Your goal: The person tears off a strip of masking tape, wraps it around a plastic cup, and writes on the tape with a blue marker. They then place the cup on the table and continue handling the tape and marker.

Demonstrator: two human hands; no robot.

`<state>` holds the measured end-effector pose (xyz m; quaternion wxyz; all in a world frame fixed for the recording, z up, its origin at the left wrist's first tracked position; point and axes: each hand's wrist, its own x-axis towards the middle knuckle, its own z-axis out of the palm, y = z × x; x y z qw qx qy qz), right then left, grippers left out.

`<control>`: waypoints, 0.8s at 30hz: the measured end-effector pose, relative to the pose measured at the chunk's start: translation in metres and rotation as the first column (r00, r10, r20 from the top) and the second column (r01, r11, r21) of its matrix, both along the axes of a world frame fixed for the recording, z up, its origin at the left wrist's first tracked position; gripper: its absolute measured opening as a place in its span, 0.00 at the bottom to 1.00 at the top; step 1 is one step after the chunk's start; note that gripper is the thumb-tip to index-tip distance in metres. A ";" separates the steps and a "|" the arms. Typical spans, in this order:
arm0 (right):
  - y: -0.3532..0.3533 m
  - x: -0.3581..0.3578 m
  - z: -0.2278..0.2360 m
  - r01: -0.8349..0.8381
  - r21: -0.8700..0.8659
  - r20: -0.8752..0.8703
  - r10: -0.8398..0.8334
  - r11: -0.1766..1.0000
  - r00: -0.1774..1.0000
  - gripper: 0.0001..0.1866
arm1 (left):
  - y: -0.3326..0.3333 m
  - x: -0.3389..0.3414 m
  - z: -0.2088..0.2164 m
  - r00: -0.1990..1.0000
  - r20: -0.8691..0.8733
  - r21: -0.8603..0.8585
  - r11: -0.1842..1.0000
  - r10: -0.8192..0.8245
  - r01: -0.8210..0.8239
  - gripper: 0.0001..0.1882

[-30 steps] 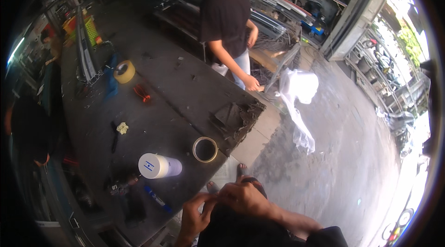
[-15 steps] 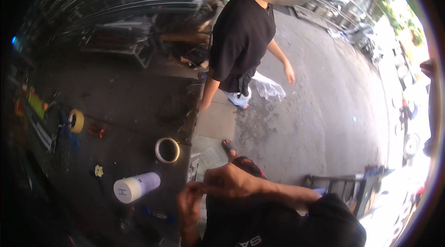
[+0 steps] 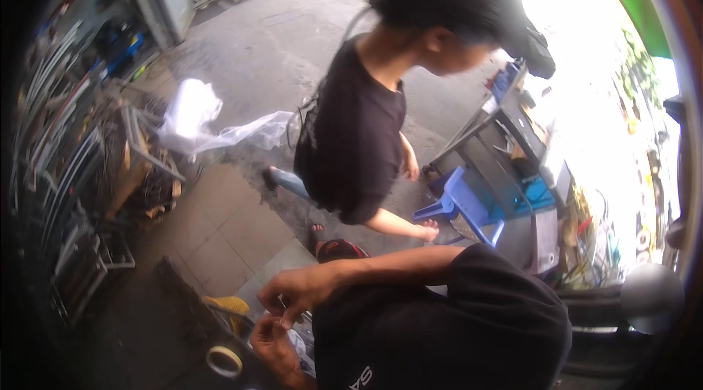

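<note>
My right hand (image 3: 299, 292) and my left hand (image 3: 274, 347) are held close together in front of my body. The fingers of both are bent into a pinch and nearly meet. A small pale speck shows between the fingertips, too small to name. Below and to the left of my left hand, a roll of tape (image 3: 223, 361) lies on the dark worktable (image 3: 157, 346); neither hand touches it. Beyond my hands, a yellow object (image 3: 231, 306) shows at the table's edge, partly hidden.
A co-worker (image 3: 344, 148) in a black shirt and cap stands close ahead. A blue plastic stool (image 3: 469, 203) and a dark metal stand (image 3: 498, 145) are at the right. White plastic sheeting (image 3: 253, 130) lies beyond. Metal lengths (image 3: 55, 207) crowd the left.
The view has swung to the right, so most of the worktable has left it. The co-worker is now nearer, walking rightward. My hands remain together, fingers pinched.
</note>
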<state>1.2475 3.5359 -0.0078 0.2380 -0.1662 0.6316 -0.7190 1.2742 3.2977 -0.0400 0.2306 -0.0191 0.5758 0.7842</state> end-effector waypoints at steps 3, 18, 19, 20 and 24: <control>0.029 -0.006 0.004 0.094 -0.079 0.040 -0.091 0.992 0.995 0.14 | 0.018 -0.042 -0.015 0.982 -0.052 -0.054 0.982 -0.183 0.180 0.09; 0.161 0.022 0.006 0.947 0.234 -0.523 -0.793 0.220 0.313 0.10 | 0.276 -0.169 0.010 0.551 0.160 0.175 0.573 -0.819 0.801 0.22; 0.164 0.025 0.007 0.963 0.230 -0.552 -0.796 0.141 0.249 0.09 | 0.291 -0.174 0.008 0.495 0.167 0.170 0.520 -0.853 0.837 0.22; 0.168 0.027 0.007 0.977 0.206 -0.587 -0.791 0.062 0.174 0.09 | 0.304 -0.178 0.006 0.442 0.174 0.170 0.469 -0.880 0.867 0.22; 0.186 0.028 0.004 0.980 0.184 -0.518 -0.855 -0.079 0.029 0.09 | 0.355 -0.203 -0.002 0.221 0.232 0.261 0.279 -0.947 0.924 0.18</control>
